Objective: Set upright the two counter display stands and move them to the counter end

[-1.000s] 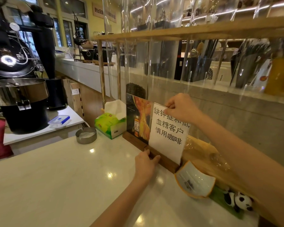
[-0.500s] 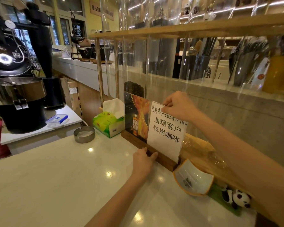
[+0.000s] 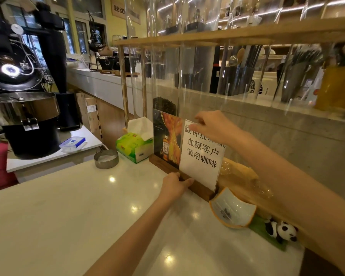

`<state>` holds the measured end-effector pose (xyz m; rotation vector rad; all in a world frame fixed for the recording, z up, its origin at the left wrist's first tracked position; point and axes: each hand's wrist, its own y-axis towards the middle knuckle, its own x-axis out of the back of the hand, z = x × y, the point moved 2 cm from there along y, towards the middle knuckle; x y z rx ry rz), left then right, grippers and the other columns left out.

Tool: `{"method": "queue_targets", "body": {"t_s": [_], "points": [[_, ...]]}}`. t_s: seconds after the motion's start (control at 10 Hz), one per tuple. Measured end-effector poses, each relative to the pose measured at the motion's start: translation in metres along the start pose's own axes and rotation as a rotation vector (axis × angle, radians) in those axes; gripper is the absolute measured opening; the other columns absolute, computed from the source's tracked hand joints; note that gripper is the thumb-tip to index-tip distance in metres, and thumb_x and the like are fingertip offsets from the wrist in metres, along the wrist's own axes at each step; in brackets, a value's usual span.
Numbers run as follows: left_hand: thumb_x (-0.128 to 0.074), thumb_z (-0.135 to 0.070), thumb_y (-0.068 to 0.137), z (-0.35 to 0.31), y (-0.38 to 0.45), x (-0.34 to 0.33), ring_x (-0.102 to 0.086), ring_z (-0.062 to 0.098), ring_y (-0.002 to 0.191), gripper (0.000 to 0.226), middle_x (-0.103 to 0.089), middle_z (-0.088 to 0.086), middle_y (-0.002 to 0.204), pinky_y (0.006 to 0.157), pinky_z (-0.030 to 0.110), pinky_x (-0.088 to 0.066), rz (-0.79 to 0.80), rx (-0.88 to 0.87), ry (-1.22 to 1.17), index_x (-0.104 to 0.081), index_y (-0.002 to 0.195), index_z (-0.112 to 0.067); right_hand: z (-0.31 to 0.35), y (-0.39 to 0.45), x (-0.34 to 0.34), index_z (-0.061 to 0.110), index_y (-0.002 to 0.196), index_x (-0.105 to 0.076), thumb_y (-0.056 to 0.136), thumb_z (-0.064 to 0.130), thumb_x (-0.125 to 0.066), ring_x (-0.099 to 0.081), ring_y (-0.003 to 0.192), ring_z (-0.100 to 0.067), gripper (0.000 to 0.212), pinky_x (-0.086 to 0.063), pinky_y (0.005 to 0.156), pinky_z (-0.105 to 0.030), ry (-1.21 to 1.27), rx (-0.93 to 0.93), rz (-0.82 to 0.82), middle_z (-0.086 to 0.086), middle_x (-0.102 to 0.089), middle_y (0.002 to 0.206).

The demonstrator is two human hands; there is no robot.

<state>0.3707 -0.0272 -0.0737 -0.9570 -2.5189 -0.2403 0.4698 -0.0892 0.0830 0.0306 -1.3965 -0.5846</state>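
White tissue is seen rising from the green tissue box on the table. Beside it, the upright display stand is pinched at its top by the right hand, its wooden base gripped by left hand fingers.

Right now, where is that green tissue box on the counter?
The green tissue box sits at the counter's far edge, left of centre in the head view, between the small metal dish and the poster display stand.

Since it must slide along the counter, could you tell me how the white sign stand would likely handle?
The white sign stand looks top-heavy: a tall clear panel in a narrow wooden base, so it may tip. The glossy counter should let it slide easily.
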Motion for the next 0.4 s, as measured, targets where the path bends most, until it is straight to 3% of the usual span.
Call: {"method": "queue_targets", "body": {"t_s": [0.1,0.2,0.3,0.4], "points": [[-0.058,-0.030,0.084,-0.007,-0.009,0.017,-0.057,0.017,0.085,0.030,-0.063,0.005,0.092,0.076,0.031,-0.049,0.064,0.021,-0.058,-0.068,0.097,-0.004,0.011,-0.014,-0.003,0.012,0.133,-0.040,0.090,0.032,-0.049,-0.046,0.125,-0.024,0.048,-0.039,0.098,-0.035,0.060,0.066,-0.134,-0.010,-0.049,0.138],[-0.053,-0.030,0.087,-0.012,-0.023,0.041,-0.054,0.019,0.093,0.032,-0.058,0.004,0.099,0.087,0.037,-0.048,0.073,0.039,-0.077,-0.064,0.106,-0.006,0.031,-0.036,-0.006,0.011,0.126,-0.049,0.090,0.024,-0.051,-0.051,0.115,-0.014,0.038,-0.040,0.094,-0.027,0.264,0.167,-0.328,-0.008,-0.057,0.128],[-0.051,-0.033,0.087,-0.012,-0.042,0.074,-0.057,0.025,0.100,0.037,-0.059,0.010,0.104,0.092,0.041,-0.049,0.038,0.066,-0.046,-0.061,0.111,-0.006,0.058,-0.059,-0.015,0.011,0.115,-0.057,0.089,0.020,-0.054,-0.055,0.089,0.006,0.027,-0.047,0.081,-0.011,0.556,0.177,-0.420,0.001,-0.064,0.107],[-0.050,-0.035,0.087,-0.009,-0.064,0.110,-0.060,0.027,0.106,0.041,-0.064,0.015,0.115,0.090,0.039,-0.049,-0.068,0.053,-0.052,-0.059,0.117,-0.008,0.082,-0.080,-0.011,0.013,0.107,-0.060,0.086,0.020,-0.058,-0.063,0.088,0.001,0.023,-0.050,0.077,-0.011,0.976,0.186,-0.493,0.009,-0.065,0.095]]}}
